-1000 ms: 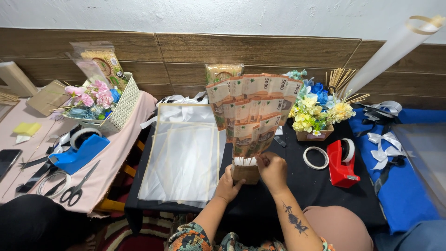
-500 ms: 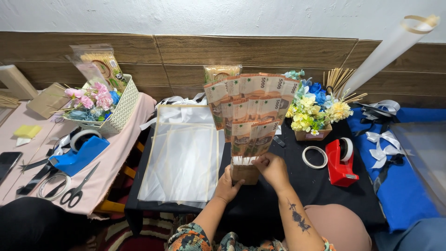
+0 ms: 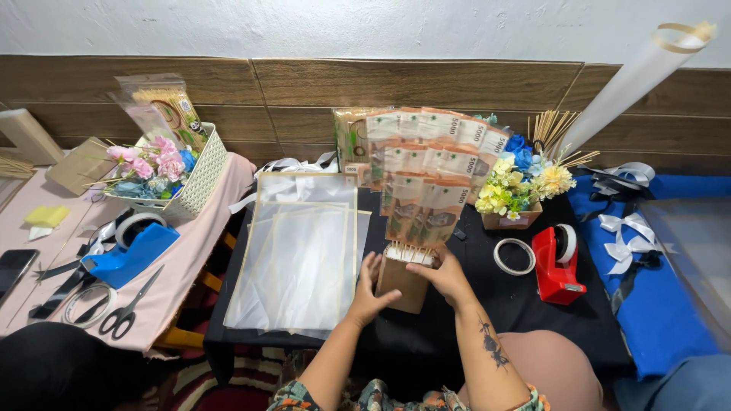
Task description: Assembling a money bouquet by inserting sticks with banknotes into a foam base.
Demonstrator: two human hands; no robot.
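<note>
Left hand: my left hand (image 3: 371,293) is clasping the left side of the small brown paper box (image 3: 403,283), fingers wrapped round it.
Right hand: my right hand (image 3: 445,275) is gripping the box's top right edge, just under the sticks.
Box: it is standing upright on the black worktop (image 3: 525,304), near centre.
Banknote fan (image 3: 426,171): pale green and orange notes on thin sticks are rising from the box in tiers.
Clear sleeves (image 3: 301,251): flat see-through wrappers with pale edging are lying just left of the box.
Red tape dispenser (image 3: 557,266): it is sitting to the right, beside a white tape ring (image 3: 515,256).
Far left package: a clear cellophane packet (image 3: 164,103) is leaning in a white basket (image 3: 199,179).
</note>
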